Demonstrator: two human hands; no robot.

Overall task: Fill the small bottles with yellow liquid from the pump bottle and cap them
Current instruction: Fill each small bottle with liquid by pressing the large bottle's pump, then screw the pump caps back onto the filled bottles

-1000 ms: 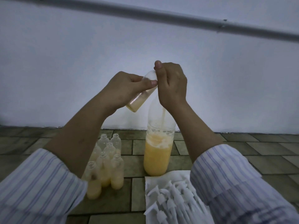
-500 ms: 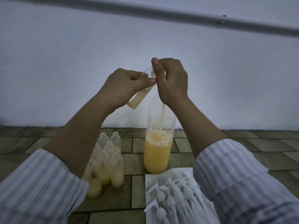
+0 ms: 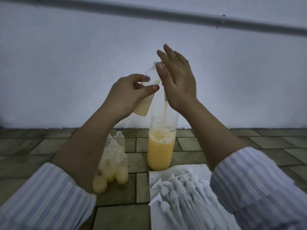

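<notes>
Left hand grips a small bottle, thumb and fingers curled round its middle, held tilted above the floor with its neck up toward the right. Yellow liquid sits in its lower end. Right hand is just beside the neck, fingers straight and spread, holding nothing. The large bottle stands on the tiles directly below both hands.
</notes>
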